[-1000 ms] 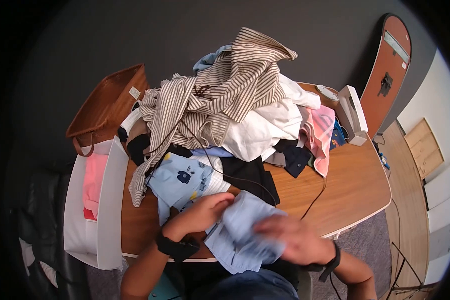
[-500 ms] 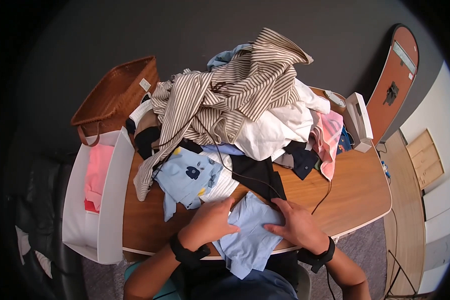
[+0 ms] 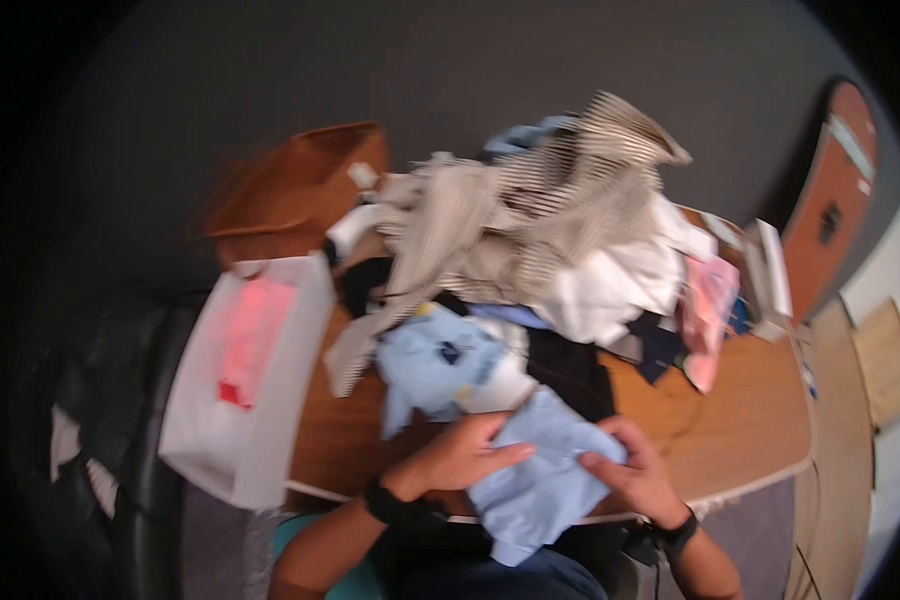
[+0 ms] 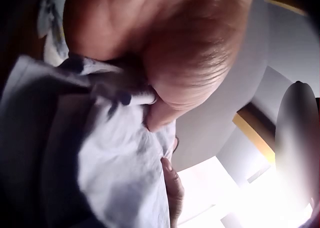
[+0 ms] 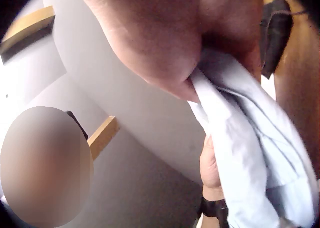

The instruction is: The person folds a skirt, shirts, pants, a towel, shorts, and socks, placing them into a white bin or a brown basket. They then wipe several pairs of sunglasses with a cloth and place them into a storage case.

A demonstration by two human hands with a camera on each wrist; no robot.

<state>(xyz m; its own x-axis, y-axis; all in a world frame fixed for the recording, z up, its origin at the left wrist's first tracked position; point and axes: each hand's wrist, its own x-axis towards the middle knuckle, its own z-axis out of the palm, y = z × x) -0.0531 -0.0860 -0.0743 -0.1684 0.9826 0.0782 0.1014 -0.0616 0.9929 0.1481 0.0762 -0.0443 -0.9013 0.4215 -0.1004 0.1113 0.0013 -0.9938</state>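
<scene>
A light blue cloth garment (image 3: 540, 475), folded to a small bundle, is held between both hands over the front edge of the table. My left hand (image 3: 465, 455) grips its left side, thumb lying on top. On the opposite side my right hand (image 3: 645, 475) pinches the edge between thumb and fingers. In the left wrist view the cloth (image 4: 120, 153) hangs from the left hand (image 4: 165, 43). The right wrist view has the fabric (image 5: 245, 138) draping in layers below the right hand (image 5: 160, 33). Just beyond lies a blue shirt with a dark animal print (image 3: 440, 360).
A large clothes heap with a striped garment (image 3: 450, 220) and white cloth (image 3: 610, 290) covers the table's back. At left stand a white bin (image 3: 310, 370) holding pink cloth (image 3: 255, 330) and a brown basket (image 3: 300, 190). Black cloth (image 3: 570, 370) lies ahead of the hands.
The right hand moved across the blue garment, then both hands settled at its sides; now they hold it between them. The head view has swung, shifting the scene right and down.
</scene>
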